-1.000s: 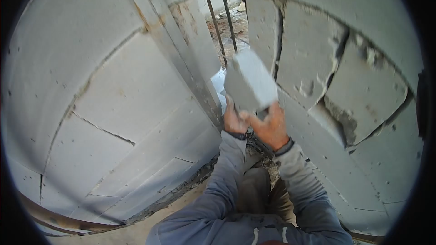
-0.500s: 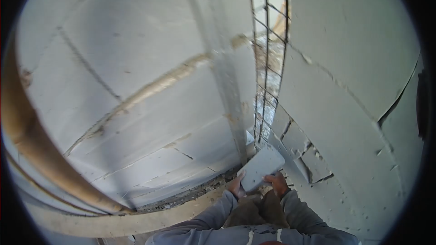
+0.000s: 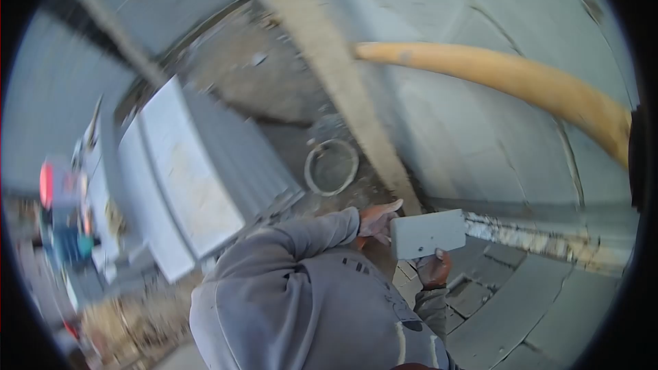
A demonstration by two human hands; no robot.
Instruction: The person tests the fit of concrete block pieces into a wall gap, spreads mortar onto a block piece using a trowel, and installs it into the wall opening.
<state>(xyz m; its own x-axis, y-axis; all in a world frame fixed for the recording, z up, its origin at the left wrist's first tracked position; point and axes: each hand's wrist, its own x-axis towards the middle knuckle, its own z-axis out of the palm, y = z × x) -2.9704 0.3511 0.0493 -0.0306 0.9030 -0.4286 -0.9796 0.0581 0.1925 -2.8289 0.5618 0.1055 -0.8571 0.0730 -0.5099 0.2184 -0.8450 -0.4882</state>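
Note:
A pale grey block piece (image 3: 428, 234) with a few small dark pits is held in front of my body, right of the centre. My left hand (image 3: 377, 223) is at its left end, thumb stretched out; whether its fingers grip the block or only touch it cannot be made out. From below, my right hand (image 3: 434, 268) holds the block's lower edge, fingers bent against it.
Stacked pale blocks (image 3: 199, 171) stand at the left. A round bucket (image 3: 332, 168) sits on the dirt floor. A wooden plank (image 3: 329, 62) and a curved yellowish pole (image 3: 493, 72) lean by the block wall (image 3: 480, 164). Blurred red and teal items (image 3: 65, 226) lie far left.
The view has swung away from the wall gap with rebar to the stacked blocks and bucket. The block piece stays with my hands and is now turned more level.

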